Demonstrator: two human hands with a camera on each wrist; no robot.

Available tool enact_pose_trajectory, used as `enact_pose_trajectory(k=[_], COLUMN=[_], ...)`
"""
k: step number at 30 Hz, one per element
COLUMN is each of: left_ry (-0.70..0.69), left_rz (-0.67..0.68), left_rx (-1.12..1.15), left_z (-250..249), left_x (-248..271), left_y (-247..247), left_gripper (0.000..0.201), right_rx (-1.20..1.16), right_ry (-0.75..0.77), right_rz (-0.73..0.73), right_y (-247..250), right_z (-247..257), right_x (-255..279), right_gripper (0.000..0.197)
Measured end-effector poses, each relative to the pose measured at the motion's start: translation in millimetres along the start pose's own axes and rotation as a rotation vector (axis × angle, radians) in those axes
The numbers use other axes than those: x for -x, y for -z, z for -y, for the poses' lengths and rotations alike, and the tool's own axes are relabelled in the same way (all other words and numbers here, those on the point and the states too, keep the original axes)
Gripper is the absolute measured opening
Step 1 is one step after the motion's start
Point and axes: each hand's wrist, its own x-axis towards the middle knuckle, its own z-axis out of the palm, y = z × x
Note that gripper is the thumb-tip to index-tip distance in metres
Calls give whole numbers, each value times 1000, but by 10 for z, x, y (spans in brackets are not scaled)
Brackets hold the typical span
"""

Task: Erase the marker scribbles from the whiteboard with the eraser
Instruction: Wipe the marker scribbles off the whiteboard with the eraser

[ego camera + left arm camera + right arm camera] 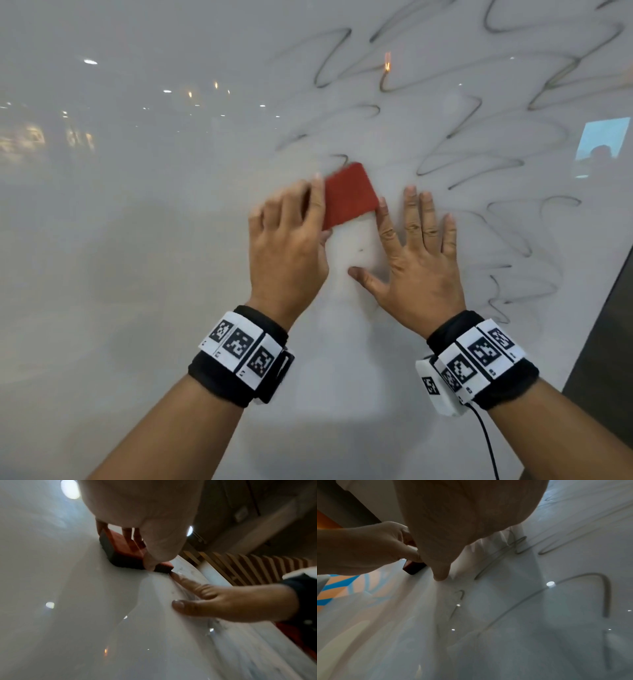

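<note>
A red-backed eraser point(347, 195) with a dark felt base point(120, 557) lies flat against the glossy whiteboard point(137, 240). My left hand point(291, 236) grips it by its sides, thumb at the lower edge and fingers on the left side. My right hand point(418, 253) rests flat on the board just right of the eraser, fingers straight and spread, index tip touching the eraser's right corner. Grey looping marker scribbles point(479, 144) cover the board's upper right and right side. Below the eraser runs a wiped, cleaner strip point(356, 246).
The board's right edge point(603, 308) meets a dark surface at the lower right. Ceiling lights and a bright window reflect in the board's gloss. The left half of the board carries no marks.
</note>
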Motion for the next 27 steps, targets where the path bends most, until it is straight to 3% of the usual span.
enact_pose_trajectory(k=[2, 7, 8, 11, 13, 17, 18, 20, 22, 24, 25, 27], left_ry=[-34, 447, 432, 136, 87, 475, 516, 385, 79, -86, -60, 146], left_rz=[-6, -100, -88, -25, -40, -130, -125, -105, -51, -27, -41, -82], left_rx=[-33, 107, 95, -2, -35, 85, 92, 71, 7, -56, -60, -8], left_z=[76, 163, 109, -15, 65, 141, 105, 8, -70, -38, 1, 44], left_x=[-25, -298, -301, -165, -160, -373, -408, -382, -261, -213, -243, -352], left_y=[6, 138, 134, 52, 30, 112, 122, 104, 41, 23, 27, 78], left_gripper=[70, 72, 72, 72, 71, 72, 72, 71, 69, 67, 68, 70], right_rx=[-6, 11, 10, 10, 25, 22, 20, 15, 14, 15, 17, 23], right_ry=[0, 5, -7, -35, -26, -14, -14, -10, -7, -6, -7, -6], right_rz=[0, 17, 14, 16, 16, 12, 9, 5, -4, -11, -7, 13], right_y=[13, 108, 140, 211, 226, 217, 218, 217, 217, 222, 229, 248], right_z=[0, -72, -87, -111, -112, -119, -125, -124, -121, -112, -111, -118], right_x=[2, -87, -132, -254, -282, -271, -271, -273, -270, -268, -269, -274], right_gripper=[98, 109, 112, 119, 120, 118, 118, 117, 116, 115, 115, 115])
